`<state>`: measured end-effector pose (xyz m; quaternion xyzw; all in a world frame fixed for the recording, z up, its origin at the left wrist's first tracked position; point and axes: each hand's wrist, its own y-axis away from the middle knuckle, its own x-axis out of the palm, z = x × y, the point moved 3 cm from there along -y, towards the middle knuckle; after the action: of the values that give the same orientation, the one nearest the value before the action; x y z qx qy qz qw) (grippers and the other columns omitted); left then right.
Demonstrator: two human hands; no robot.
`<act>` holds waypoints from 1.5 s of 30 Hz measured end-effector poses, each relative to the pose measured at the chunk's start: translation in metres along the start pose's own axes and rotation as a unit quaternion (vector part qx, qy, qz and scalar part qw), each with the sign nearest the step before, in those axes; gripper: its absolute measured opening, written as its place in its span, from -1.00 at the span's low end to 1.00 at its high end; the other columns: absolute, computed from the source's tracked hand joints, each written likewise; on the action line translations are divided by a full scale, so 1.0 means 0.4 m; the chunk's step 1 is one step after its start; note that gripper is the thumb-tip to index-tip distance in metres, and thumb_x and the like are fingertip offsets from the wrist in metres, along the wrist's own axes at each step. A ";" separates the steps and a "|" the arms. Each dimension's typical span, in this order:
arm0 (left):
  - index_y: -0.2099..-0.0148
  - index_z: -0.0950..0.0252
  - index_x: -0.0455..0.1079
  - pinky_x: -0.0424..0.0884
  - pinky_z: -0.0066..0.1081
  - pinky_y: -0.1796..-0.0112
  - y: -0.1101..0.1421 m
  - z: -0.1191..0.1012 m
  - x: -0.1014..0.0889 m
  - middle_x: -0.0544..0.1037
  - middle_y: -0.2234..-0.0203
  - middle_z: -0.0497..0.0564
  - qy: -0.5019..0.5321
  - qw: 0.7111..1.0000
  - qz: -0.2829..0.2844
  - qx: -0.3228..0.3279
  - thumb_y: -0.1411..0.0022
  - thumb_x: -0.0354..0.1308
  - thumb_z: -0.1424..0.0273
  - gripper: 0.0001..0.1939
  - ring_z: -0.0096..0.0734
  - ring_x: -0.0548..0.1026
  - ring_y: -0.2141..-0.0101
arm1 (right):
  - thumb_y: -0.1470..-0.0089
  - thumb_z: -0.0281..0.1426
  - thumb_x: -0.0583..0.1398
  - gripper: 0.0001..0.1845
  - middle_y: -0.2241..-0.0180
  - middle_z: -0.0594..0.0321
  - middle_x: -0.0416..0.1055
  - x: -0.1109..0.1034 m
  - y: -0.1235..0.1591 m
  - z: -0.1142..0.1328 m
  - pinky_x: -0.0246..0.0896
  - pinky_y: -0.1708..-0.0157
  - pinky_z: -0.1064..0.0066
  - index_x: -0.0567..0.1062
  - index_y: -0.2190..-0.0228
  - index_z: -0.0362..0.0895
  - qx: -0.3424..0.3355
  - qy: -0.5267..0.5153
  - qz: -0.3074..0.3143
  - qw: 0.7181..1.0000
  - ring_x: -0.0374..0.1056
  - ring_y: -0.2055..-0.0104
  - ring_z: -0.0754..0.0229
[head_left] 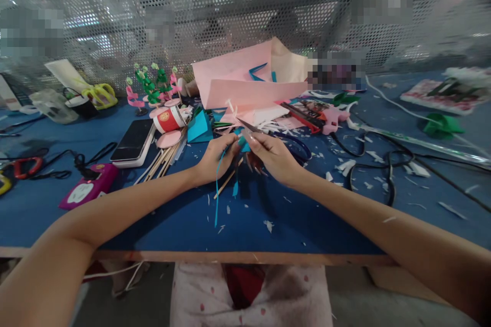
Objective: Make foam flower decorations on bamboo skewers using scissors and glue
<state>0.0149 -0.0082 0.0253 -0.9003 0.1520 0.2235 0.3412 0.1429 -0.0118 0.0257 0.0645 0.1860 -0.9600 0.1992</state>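
Observation:
My left hand point(219, 157) is closed, its thumb and fingers pinching a small piece of blue paper point(243, 146). A thin blue strip point(217, 194) hangs down from beside that hand. My right hand point(274, 157) meets it from the other side, with thumb and fingertips closed on the same piece. Just behind the right hand, a pair of scissors shows a pointed metal blade point(248, 125) and dark blue handle loops point(303, 150); the hand hides their middle. Beneath the hands, a thin wooden stick point(226, 184) lies on the blue tabletop point(161, 230).
Left are a paper cup point(169, 119), wooden sticks point(163, 163), a folded blue paper point(199, 126), a black-and-white device point(133, 143) and a purple power socket point(89, 186). A pink paper bag point(245, 93) stands behind. Right are a pink glue gun point(334, 118), black cables point(389, 179) and paper scraps.

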 end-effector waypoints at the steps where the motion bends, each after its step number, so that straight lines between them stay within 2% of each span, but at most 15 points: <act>1: 0.43 0.36 0.22 0.23 -0.54 0.52 -0.001 -0.003 0.000 0.30 0.63 -0.07 -0.009 1.000 0.001 0.009 -0.23 -0.17 0.19 -0.63 -0.58 0.27 0.58 | 0.01 -0.03 0.02 -0.58 0.74 0.43 0.17 0.000 0.000 0.003 -0.03 0.76 0.56 0.23 0.58 -0.13 -0.016 0.018 0.005 1.000 0.08 0.75 0.44; 3: 0.43 0.36 0.23 0.23 -0.53 0.51 -0.001 -0.006 0.000 0.30 0.60 -0.06 -0.015 1.000 0.000 0.020 -0.23 -0.17 0.19 -0.63 -0.56 0.27 0.56 | -0.02 -0.07 0.02 -0.59 0.74 0.42 0.17 -0.001 0.001 0.007 -0.03 0.74 0.57 0.21 0.60 -0.14 -0.041 0.047 0.010 0.998 0.09 0.73 0.45; 6: 0.46 0.36 0.21 0.21 -0.53 0.52 0.000 -0.005 -0.001 0.28 0.62 -0.07 -0.019 1.000 -0.003 0.001 -0.23 -0.17 0.19 -0.63 -0.56 0.25 0.56 | -0.07 -0.10 -0.03 -0.59 0.71 0.40 0.19 -0.006 0.000 0.003 -0.02 0.73 0.57 0.21 0.61 -0.14 -0.053 0.072 0.020 0.996 0.10 0.72 0.44; 9: 0.48 0.35 0.19 0.18 -0.54 0.54 0.002 -0.004 -0.002 0.25 0.63 -0.08 -0.014 1.000 -0.009 -0.019 -0.23 -0.16 0.19 -0.63 -0.58 0.22 0.57 | -0.03 -0.13 0.04 -0.66 0.66 0.40 0.20 -0.016 -0.003 -0.002 0.01 0.69 0.56 0.22 0.55 -0.14 -0.083 0.118 0.035 0.989 0.12 0.68 0.43; 13: 0.52 0.33 0.13 0.14 -0.54 0.57 0.003 -0.009 0.000 0.18 0.66 -0.12 -0.005 0.999 -0.004 -0.037 -0.21 -0.15 0.15 -0.61 -0.60 0.17 0.60 | -0.01 -0.21 0.11 -0.77 0.58 0.37 0.25 -0.029 -0.005 0.005 0.05 0.59 0.54 0.28 0.44 -0.14 -0.171 0.238 0.038 0.955 0.16 0.60 0.39; 17: 0.54 0.32 0.09 0.09 -0.56 0.61 0.005 -0.020 0.000 0.15 0.68 -0.14 -0.003 0.999 0.004 -0.044 -0.21 -0.18 0.13 -0.59 -0.61 0.14 0.62 | -0.07 -0.23 0.05 -0.77 0.56 0.31 0.28 -0.034 0.000 0.018 0.04 0.54 0.52 0.29 0.47 -0.14 -0.239 0.339 0.032 0.909 0.17 0.55 0.36; 21: 0.54 0.32 0.11 0.10 -0.57 0.61 0.006 -0.024 0.002 0.19 0.67 -0.12 0.004 0.999 0.021 -0.043 -0.22 -0.19 0.15 -0.59 -0.61 0.16 0.62 | -0.09 -0.24 0.03 -0.75 0.56 0.29 0.30 -0.035 0.006 0.018 0.04 0.53 0.52 0.30 0.49 -0.14 -0.282 0.375 0.023 0.883 0.19 0.53 0.34; 24: 0.54 0.32 0.12 0.12 -0.57 0.61 0.006 -0.023 0.002 0.20 0.67 -0.12 -0.004 0.999 0.021 -0.034 -0.23 -0.18 0.17 -0.60 -0.61 0.18 0.61 | -0.08 -0.21 0.03 -0.73 0.58 0.29 0.30 -0.035 0.006 0.014 0.04 0.52 0.51 0.30 0.50 -0.14 -0.290 0.385 0.019 0.876 0.20 0.52 0.33; 26: 0.53 0.32 0.12 0.13 -0.57 0.60 0.006 -0.021 0.001 0.20 0.66 -0.12 -0.012 0.999 0.020 -0.026 -0.23 -0.19 0.16 -0.60 -0.61 0.19 0.61 | -0.06 -0.18 0.04 -0.70 0.60 0.30 0.28 -0.037 0.004 0.014 0.04 0.53 0.51 0.31 0.52 -0.15 -0.280 0.369 0.018 0.886 0.20 0.53 0.33; 28: 0.53 0.32 0.12 0.13 -0.57 0.59 0.006 -0.019 0.000 0.21 0.66 -0.11 -0.025 0.999 0.016 -0.012 -0.23 -0.20 0.16 -0.59 -0.60 0.20 0.60 | -0.04 -0.14 0.05 -0.65 0.63 0.32 0.26 -0.036 0.001 0.013 0.03 0.57 0.52 0.30 0.56 -0.15 -0.250 0.318 0.034 0.914 0.19 0.58 0.36; 31: 0.52 0.33 0.14 0.16 -0.56 0.56 0.005 -0.017 -0.002 0.24 0.65 -0.10 -0.047 0.999 0.007 0.011 -0.23 -0.19 0.16 -0.59 -0.59 0.23 0.59 | -0.05 -0.08 -0.02 -0.57 0.67 0.34 0.24 -0.027 -0.001 0.008 0.02 0.65 0.54 0.26 0.61 -0.16 -0.171 0.216 0.068 0.959 0.16 0.66 0.40; 34: 0.51 0.33 0.16 0.21 -0.54 0.54 0.004 -0.014 -0.001 0.28 0.64 -0.08 -0.061 0.998 0.001 0.020 -0.24 -0.20 0.17 -0.59 -0.57 0.27 0.58 | -0.08 -0.04 -0.12 -0.49 0.71 0.34 0.21 -0.015 0.001 0.002 0.00 0.69 0.54 0.23 0.63 -0.15 -0.102 0.139 0.039 0.984 0.14 0.70 0.41; 39: 0.54 0.32 0.15 0.21 -0.54 0.58 0.005 -0.014 0.001 0.27 0.70 -0.09 -0.075 0.997 -0.009 -0.007 -0.24 -0.20 0.19 -0.60 -0.57 0.27 0.62 | -0.05 0.00 -0.10 -0.51 0.75 0.38 0.18 0.004 0.006 -0.001 -0.06 0.75 0.54 0.23 0.60 -0.13 -0.028 0.053 -0.008 0.998 0.08 0.74 0.42; 45: 0.51 0.34 0.19 0.22 -0.56 0.59 0.005 -0.018 0.003 0.28 0.71 -0.09 -0.056 0.998 -0.005 -0.006 -0.25 -0.20 0.21 -0.60 -0.58 0.28 0.65 | 0.00 -0.01 -0.02 -0.52 0.77 0.40 0.17 -0.003 0.006 0.004 -0.07 0.74 0.53 0.22 0.65 -0.13 -0.041 0.087 -0.028 0.995 0.07 0.74 0.43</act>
<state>0.0172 -0.0147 0.0283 -0.8891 0.1265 0.2728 0.3450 0.1450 -0.0139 0.0267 0.1341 0.2440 -0.9474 0.1581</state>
